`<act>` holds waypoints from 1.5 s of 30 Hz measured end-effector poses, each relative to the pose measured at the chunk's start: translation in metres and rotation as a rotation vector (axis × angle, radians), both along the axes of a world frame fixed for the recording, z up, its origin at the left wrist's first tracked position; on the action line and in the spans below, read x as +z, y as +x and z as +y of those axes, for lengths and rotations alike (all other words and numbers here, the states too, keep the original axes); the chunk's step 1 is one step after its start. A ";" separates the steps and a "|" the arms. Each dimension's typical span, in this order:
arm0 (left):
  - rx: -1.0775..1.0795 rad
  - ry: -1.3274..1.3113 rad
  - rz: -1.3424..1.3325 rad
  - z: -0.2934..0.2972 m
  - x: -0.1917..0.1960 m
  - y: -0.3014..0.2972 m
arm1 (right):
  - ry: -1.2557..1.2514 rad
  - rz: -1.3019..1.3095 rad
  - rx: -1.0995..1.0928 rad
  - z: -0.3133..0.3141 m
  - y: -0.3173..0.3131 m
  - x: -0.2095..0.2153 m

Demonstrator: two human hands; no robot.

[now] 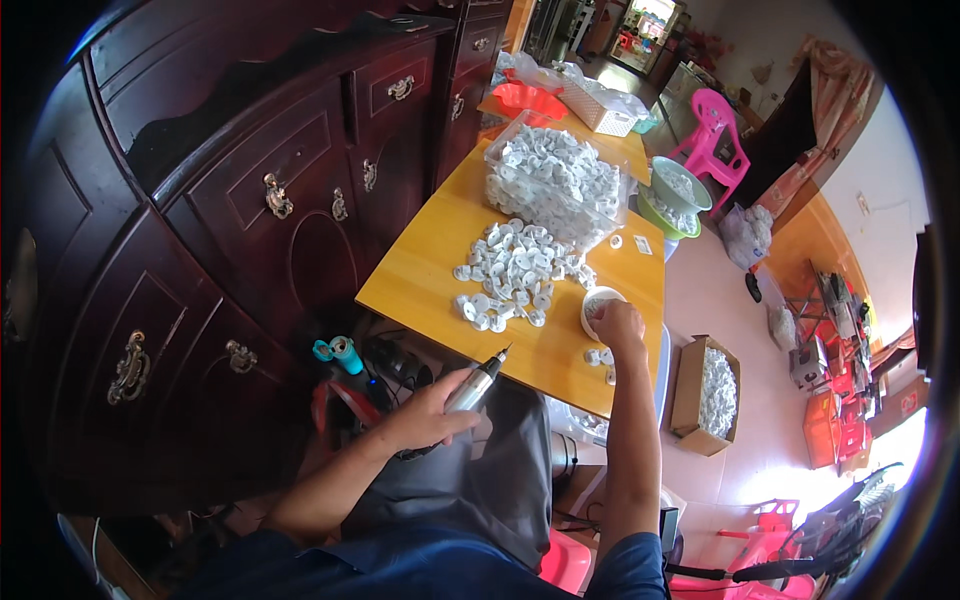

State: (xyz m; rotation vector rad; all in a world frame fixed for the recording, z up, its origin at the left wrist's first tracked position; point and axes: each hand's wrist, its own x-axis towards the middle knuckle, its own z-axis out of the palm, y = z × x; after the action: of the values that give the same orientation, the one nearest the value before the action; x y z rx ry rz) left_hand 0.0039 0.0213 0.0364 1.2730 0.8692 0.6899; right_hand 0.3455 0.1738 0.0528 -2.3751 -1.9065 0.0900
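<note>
At frame centre, the left hand [425, 415] holds a silver rotary tool [478, 382] in a clenched grip. The right hand [620, 325] reaches into a small white bowl [592, 305], grip unclear, beside white parts [510, 275] on the table [420, 270].

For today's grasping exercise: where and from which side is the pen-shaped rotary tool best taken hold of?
Grip the rotary tool on its silver barrel behind the thin tip, coming from below and behind, as the left hand does: the body is long, slim and tilted tip-up toward the table.
</note>
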 end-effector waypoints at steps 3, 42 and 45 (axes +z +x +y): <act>-0.003 -0.005 0.032 -0.001 0.003 -0.001 | -0.045 0.023 0.015 0.007 0.002 -0.004; 0.001 0.073 0.024 -0.002 0.002 -0.003 | 0.195 1.531 0.070 -0.048 -0.067 -0.011; -0.009 0.095 0.022 -0.003 0.005 -0.002 | 0.100 1.820 0.069 -0.061 -0.088 -0.024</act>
State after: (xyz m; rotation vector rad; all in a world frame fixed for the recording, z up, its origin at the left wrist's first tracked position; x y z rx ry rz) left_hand 0.0016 0.0187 0.0417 1.3711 0.8566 0.7179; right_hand 0.2571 0.1128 0.0291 -1.0218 -0.8739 1.4328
